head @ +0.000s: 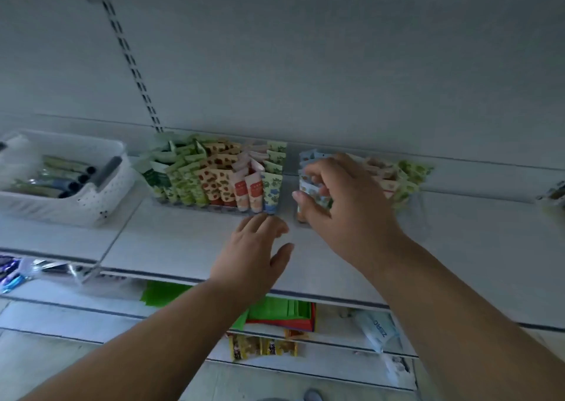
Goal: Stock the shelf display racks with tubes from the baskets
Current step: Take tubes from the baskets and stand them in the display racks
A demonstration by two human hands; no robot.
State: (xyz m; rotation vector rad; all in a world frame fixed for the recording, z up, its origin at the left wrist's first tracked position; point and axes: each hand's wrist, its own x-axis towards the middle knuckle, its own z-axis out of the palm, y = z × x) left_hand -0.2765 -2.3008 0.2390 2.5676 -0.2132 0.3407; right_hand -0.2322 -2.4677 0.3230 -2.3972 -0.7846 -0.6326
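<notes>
Two clear display racks stand on the white shelf (189, 241). The left rack (214, 209) is packed with rows of small patterned tubes (214, 174) in green, orange, pink and blue. The right rack (419, 217) holds more tubes (403, 174). My right hand (345, 205) reaches into the right rack's front left corner, with its thumb and fingers pinching a blue patterned tube (312, 188). Flat on the shelf just in front of the left rack lies my left hand (253, 247), its fingers spread and holding nothing.
A white perforated basket (91, 205) with several long tubes (61, 174) sits on the shelf at the left. A slotted upright (131, 64) runs up the back panel. Lower shelves hold green and red packs (275, 312), small packets and a white pouch (376, 330).
</notes>
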